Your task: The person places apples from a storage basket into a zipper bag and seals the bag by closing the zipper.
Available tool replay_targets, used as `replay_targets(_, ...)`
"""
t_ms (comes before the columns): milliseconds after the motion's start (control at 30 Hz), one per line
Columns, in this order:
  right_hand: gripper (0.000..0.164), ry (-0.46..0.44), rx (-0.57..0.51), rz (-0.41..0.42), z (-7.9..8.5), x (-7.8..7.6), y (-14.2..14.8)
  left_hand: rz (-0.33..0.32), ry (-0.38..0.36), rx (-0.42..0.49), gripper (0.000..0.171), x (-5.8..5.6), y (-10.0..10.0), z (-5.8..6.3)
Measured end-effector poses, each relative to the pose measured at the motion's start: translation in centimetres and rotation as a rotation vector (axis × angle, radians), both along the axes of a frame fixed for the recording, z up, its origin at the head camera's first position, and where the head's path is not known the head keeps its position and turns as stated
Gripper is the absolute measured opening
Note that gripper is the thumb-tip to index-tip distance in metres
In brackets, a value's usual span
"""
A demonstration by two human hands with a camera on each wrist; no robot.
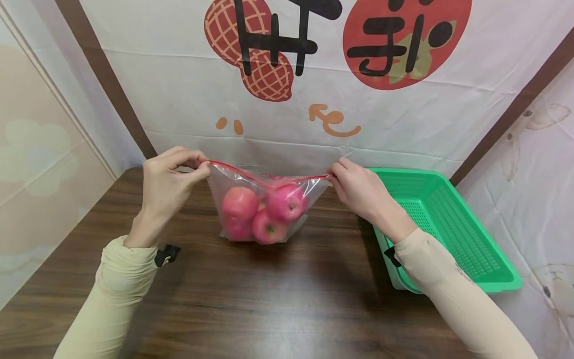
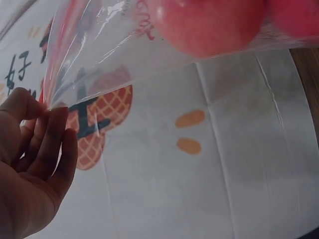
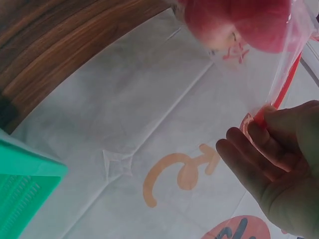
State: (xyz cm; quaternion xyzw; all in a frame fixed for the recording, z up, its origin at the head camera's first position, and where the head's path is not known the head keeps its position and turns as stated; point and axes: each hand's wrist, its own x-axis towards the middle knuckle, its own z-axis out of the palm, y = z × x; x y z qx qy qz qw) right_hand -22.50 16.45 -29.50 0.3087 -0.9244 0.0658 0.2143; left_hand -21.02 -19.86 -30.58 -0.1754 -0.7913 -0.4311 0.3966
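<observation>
A clear zip bag with a red zip strip along its top hangs between my two hands, holding several pink-red apples. My left hand pinches the bag's upper left corner between thumb and fingers. At the upper right corner, my right hand pinches the other end of the red strip. The strip sags in the middle. In the left wrist view, the thumb and index fingertip meet on the bag's corner, the other fingers loosely bent. The right wrist view has the red strip running up from the thumb.
A green plastic basket with perforated sides stands at the right of the dark wooden table, beside my right forearm. Behind the table hangs a white printed cloth with peanut drawings and black lettering. Another cloth hangs along the left side.
</observation>
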Motion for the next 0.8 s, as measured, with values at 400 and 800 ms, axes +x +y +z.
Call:
replay_targets(400,0.006,-0.111,0.071,0.075,-3.7,3.2,0.0,-0.362,-0.284,-0.334,0.035,2.3,-3.2,-1.4)
replay_targets(800,0.005,-0.239,0.207,0.219,-6.5,6.3,1.1,-0.831,-0.781,-0.54,0.04,5.2,-4.5,-2.9)
